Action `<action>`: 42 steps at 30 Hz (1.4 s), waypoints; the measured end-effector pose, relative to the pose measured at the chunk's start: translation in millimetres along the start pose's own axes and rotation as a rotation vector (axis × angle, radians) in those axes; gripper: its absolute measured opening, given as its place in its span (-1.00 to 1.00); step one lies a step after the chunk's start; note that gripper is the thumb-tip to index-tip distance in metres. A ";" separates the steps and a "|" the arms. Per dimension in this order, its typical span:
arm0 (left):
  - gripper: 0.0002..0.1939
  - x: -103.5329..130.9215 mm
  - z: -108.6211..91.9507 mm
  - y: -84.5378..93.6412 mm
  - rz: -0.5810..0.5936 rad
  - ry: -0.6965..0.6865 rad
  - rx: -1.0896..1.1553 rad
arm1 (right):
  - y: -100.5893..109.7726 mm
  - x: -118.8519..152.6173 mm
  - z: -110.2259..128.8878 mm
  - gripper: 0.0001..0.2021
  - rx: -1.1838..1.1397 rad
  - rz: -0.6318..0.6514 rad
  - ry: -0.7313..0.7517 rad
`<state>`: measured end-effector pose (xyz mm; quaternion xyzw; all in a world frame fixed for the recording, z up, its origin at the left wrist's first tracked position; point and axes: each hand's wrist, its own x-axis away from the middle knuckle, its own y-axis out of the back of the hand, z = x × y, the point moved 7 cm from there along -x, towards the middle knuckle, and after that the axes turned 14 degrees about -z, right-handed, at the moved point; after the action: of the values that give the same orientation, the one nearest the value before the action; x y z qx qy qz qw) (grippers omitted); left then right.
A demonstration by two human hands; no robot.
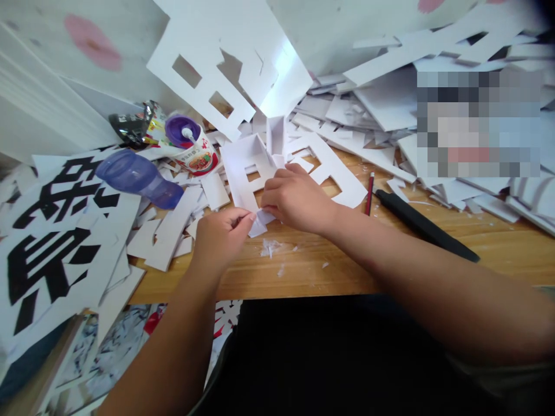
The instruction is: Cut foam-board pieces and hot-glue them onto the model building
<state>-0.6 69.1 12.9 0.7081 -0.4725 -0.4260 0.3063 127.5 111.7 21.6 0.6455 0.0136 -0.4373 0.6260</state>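
Table [303,280], wood-grained and broad, spread in front of the noodle cup [203,159] and off to its right. White cut-out sheet [195,34] rose behind the cup, pierced by angular openings. White form [234,173] stood just right of the cup: smooth, matte, thin upright walls around an open hollow, its corners fairly crisp. Right hand [295,199], farther right of the cup, curled its fingers over the form's near part; its hidden fingertips left a firm grip uncertain. Left hand [221,231], on the cup's near side, pinched a small white piece [259,224] between thumb and forefinger. Good work there called for light, even pressure, edges held flush and square, since hard squeezing could have dented or creased the board.
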 end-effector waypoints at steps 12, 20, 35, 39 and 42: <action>-0.84 1.7 4.7 -1.3 -0.115 0.035 0.046 | -3.4 5.3 0.4 -0.83 -0.032 -0.103 0.039; -0.84 28.7 14.5 24.8 -0.267 -0.045 0.407 | 75.2 31.7 -37.9 -0.90 -0.438 -0.567 -0.298; -0.47 109.8 -77.8 -71.1 0.411 0.553 1.483 | 54.3 123.3 26.4 -0.84 -1.193 -0.531 -0.665; -0.45 112.3 -87.4 -70.7 0.442 0.565 1.541 | 60.8 127.7 24.9 -0.90 -1.223 -0.563 -0.692; -0.41 112.9 -92.4 -74.5 0.482 0.566 1.555 | 62.5 129.7 23.5 -0.92 -1.214 -0.569 -0.674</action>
<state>133.8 -5.8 -43.3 0.6766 -0.6733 0.2879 -0.0770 229.9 10.2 -0.1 -0.0108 0.2265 -0.6719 0.7051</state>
